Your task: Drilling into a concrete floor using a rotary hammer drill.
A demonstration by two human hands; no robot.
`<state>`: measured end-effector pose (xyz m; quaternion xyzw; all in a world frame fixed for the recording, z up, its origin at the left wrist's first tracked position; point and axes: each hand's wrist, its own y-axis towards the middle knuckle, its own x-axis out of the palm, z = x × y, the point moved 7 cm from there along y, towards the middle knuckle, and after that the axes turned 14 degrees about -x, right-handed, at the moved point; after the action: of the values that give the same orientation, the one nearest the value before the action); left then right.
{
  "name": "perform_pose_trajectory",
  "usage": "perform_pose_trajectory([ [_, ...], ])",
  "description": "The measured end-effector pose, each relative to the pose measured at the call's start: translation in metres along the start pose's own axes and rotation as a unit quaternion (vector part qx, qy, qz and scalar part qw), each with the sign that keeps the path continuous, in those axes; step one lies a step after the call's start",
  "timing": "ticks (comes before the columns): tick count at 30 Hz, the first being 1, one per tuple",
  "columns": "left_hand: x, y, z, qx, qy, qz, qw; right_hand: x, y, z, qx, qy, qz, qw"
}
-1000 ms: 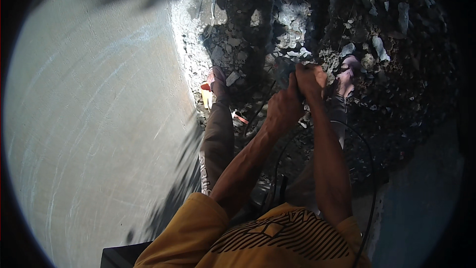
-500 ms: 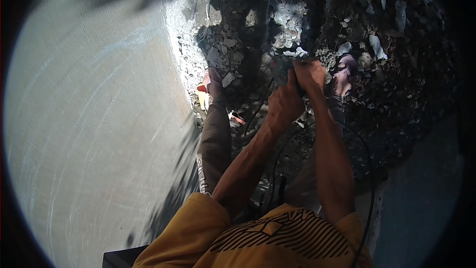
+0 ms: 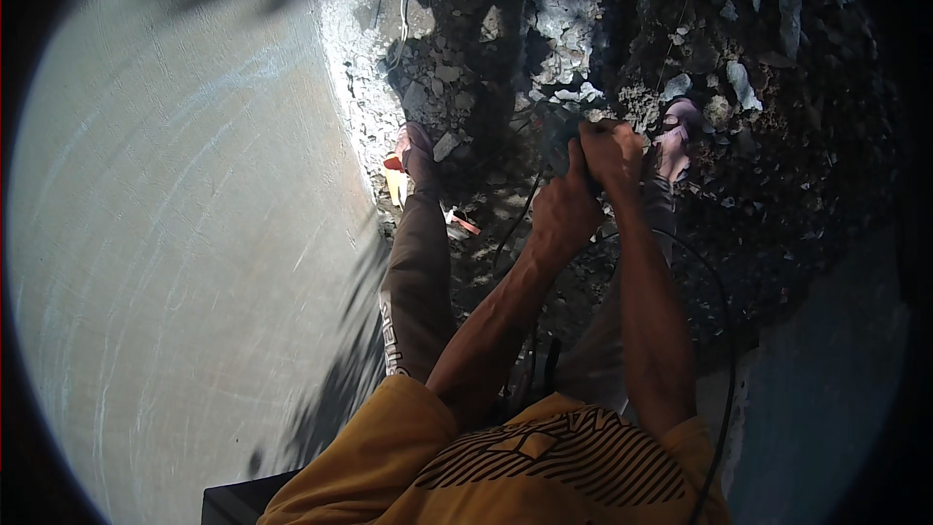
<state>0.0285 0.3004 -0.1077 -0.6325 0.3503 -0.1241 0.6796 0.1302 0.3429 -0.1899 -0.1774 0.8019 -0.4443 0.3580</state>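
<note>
My left hand [image 3: 566, 209] and my right hand [image 3: 612, 151] are both closed around a dark blue-green corded power tool [image 3: 556, 136]. The right one sits at its rear, the left one just below and nearer to me. Most of the tool's body is hidden by shadow and fingers, and its tip cannot be made out. Beyond it lie pale broken chunks of concrete [image 3: 580, 92] in a strip of sunlight. A black cable [image 3: 724, 306] loops along my right side.
My feet in pinkish shoes [image 3: 416, 141] stand apart on loose rubble [image 3: 748, 175]. A smooth pale concrete surface [image 3: 175, 233] fills the left. Thin wires [image 3: 402, 24] lie ahead. A yellow-and-red object [image 3: 394, 175] and an orange-red piece [image 3: 466, 226] rest by my left leg.
Both hands and the tool have shifted slightly to the right and toward me. More pale chunks show just beyond the tool. The grip is unchanged.
</note>
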Motion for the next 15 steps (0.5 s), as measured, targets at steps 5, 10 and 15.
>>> perform_pose_trajectory([
  [5, -0.009, 0.001, -0.003, 0.003, -0.015, 0.002, 1.0, 0.003, -0.002, -0.016, -0.024, -0.044, -0.015, 0.999],
  [10, -0.014, 0.002, -0.012, -0.008, -0.005, -0.006, 1.0, 0.007, -0.008, -0.024, -0.044, -0.088, 0.0, 0.995],
  [15, -0.02, 0.001, -0.022, -0.018, 0.016, -0.005, 1.0, 0.008, -0.02, -0.032, -0.04, -0.014, 0.017, 0.999],
])
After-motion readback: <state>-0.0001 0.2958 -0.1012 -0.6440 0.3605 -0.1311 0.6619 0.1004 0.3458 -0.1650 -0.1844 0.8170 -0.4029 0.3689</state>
